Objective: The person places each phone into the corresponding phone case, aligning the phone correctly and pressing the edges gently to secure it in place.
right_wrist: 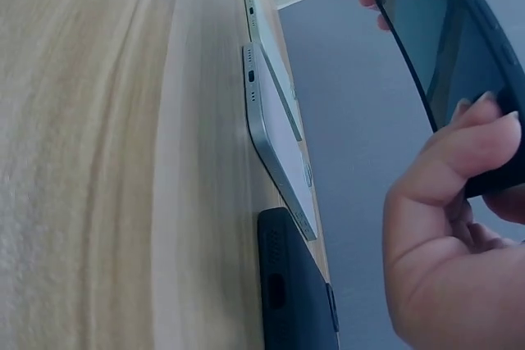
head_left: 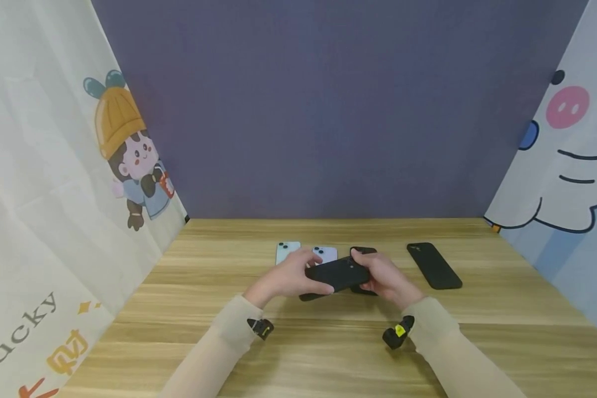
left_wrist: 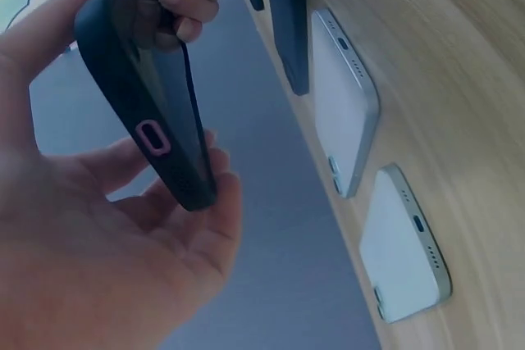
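Both hands hold a smartphone in a black case [head_left: 335, 275] above the table, tilted, its back showing in the head view. My left hand [head_left: 289, 275] grips the bottom end between thumb and fingers. At the other end, by the camera corner, my right hand [head_left: 387, 278] pinches it. In the left wrist view its glossy screen [left_wrist: 168, 92] and a pinkish charging port [left_wrist: 153, 138] show. Beyond the hands lie a pale mint phone [head_left: 287, 250] and a lavender phone [head_left: 328, 254], backs up. A black-cased phone [head_left: 364, 251] lies partly hidden behind the held one.
Farther right on the wooden table [head_left: 328, 354] lies another black phone or case [head_left: 435, 266]. A dark panel [head_left: 328, 110] stands along the back edge. Printed cartoon sheets hang at the left [head_left: 40, 166] and right [head_left: 572, 182]. Each wrist wears a small strapped black device [head_left: 261, 328].
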A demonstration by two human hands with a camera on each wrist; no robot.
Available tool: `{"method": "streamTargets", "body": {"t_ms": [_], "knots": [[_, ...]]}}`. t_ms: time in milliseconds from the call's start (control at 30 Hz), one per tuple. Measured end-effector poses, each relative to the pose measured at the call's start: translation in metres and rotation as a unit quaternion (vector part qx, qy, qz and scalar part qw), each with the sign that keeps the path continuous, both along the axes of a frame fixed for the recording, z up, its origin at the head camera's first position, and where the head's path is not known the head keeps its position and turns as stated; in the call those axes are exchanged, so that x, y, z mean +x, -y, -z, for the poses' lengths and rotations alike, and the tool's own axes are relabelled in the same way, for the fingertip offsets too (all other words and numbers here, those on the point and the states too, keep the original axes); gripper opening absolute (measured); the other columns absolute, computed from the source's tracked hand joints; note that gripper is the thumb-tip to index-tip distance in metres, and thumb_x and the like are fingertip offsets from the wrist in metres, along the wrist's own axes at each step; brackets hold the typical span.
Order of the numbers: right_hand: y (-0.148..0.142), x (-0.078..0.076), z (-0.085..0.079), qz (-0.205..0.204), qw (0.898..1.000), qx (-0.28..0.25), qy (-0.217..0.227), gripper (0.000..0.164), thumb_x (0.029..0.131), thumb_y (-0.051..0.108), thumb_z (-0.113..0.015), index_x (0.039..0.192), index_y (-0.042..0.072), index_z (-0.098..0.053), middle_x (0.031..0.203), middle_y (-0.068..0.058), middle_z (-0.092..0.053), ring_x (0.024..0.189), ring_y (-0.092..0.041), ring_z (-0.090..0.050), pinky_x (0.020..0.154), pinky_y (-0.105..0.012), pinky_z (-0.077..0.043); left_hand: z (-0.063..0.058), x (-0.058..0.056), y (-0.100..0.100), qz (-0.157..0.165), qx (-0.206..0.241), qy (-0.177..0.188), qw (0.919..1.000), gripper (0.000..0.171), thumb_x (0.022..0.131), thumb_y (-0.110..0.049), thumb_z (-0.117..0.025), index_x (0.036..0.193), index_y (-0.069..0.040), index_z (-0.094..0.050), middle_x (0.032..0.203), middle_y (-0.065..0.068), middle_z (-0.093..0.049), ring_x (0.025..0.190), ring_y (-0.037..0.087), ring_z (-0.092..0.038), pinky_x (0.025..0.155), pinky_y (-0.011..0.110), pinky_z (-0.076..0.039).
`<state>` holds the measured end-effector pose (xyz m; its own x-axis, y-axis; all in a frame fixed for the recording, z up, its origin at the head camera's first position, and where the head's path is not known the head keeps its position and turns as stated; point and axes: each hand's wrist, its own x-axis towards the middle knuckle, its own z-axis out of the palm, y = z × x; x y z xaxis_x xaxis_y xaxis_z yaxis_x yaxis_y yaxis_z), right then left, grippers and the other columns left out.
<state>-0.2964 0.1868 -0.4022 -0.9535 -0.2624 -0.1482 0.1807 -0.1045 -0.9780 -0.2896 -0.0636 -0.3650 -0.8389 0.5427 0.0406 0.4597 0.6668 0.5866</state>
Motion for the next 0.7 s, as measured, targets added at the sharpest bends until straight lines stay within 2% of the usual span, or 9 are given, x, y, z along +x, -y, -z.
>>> {"method": "streamTargets", "body": {"t_ms": [167, 367, 533, 700], "knots": [[0.003, 0.0, -0.001, -0.017, 1.0, 0.017, -0.01, 0.033, 0.107, 0.031, -0.052, 0.096, 0.007, -0.073, 0.072, 0.0, -0.067, 0.058, -0.007, -0.064, 0.052, -0.022, -0.048, -0.002, 0.003, -0.006, 0.015, -0.038, -0.004, 0.9992, 0.081, 0.074, -0.062, -0.082, 0.137, -0.015, -0.059, 0.125, 0.004, -0.057, 0.112, 0.02, -0.053, 0.089, 0.037, -0.048], [0.003, 0.0, 0.001, -0.049, 0.998, 0.031, -0.008, 0.036, 0.108, 0.033, -0.052, 0.101, 0.004, -0.072, 0.078, -0.002, -0.07, 0.066, -0.01, -0.069, 0.057, -0.023, -0.053, -0.006, 0.009, -0.012, 0.028, -0.082, -0.006, 0.9962, 0.09, 0.071, -0.068, -0.08, 0.137, -0.011, -0.058, 0.117, 0.001, -0.055, 0.099, 0.014, -0.052, 0.082, 0.03, -0.048], [0.003, 0.0, 0.001, -0.068, 0.997, 0.037, -0.013, 0.039, 0.108, 0.032, -0.05, 0.106, 0.0, -0.071, 0.082, -0.004, -0.07, 0.069, -0.011, -0.07, 0.057, -0.023, -0.053, -0.009, 0.012, -0.015, 0.032, -0.096, -0.011, 0.9948, 0.082, 0.072, -0.067, -0.081, 0.127, -0.009, -0.062, 0.105, -0.002, -0.054, 0.087, 0.012, -0.052, 0.073, 0.027, -0.048], [0.004, 0.001, 0.0, -0.066, 0.996, 0.053, -0.012, 0.043, 0.107, 0.036, -0.052, 0.109, -0.002, -0.071, 0.082, -0.005, -0.07, 0.065, -0.011, -0.068, 0.054, -0.022, -0.05, -0.007, 0.011, -0.016, 0.028, -0.092, -0.012, 0.9953, 0.072, 0.072, -0.061, -0.082, 0.118, -0.008, -0.064, 0.098, -0.002, -0.055, 0.078, 0.012, -0.057, 0.066, 0.026, -0.051]]}}
